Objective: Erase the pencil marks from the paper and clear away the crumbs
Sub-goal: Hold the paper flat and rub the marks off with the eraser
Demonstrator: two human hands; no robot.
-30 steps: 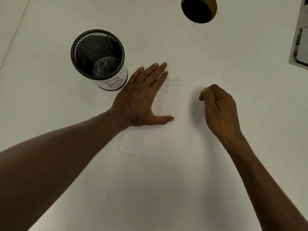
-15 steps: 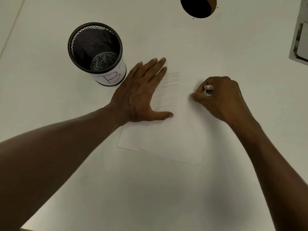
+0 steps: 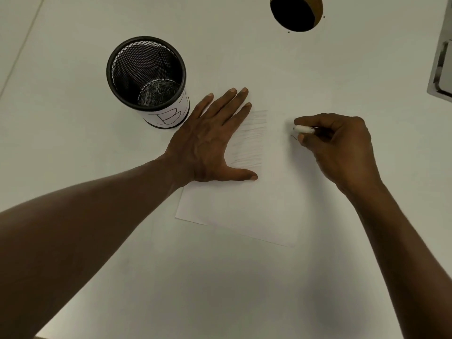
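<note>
A white sheet of paper (image 3: pixel 247 211) lies on the white table, with faint pencil lines (image 3: pixel 252 140) on its upper left part. My left hand (image 3: pixel 210 143) lies flat on the paper's left edge, fingers spread, beside the pencil lines. My right hand (image 3: pixel 335 145) hovers at the paper's upper right and pinches a small white eraser (image 3: pixel 303 129) between thumb and forefinger. A tiny dark mark (image 3: pixel 293 137) sits just below the eraser tip.
A black mesh pen cup (image 3: pixel 146 79) with a white label marked "B" stands left of my left hand. A round dark cable hole (image 3: pixel 294 12) is at the table's far edge. A grey metal fixture (image 3: pixel 442 57) shows at the right edge.
My right hand has shifted right and slightly up on the paper, and the white eraser now shows in its fingertips. My left hand stays flat on the sheet.
</note>
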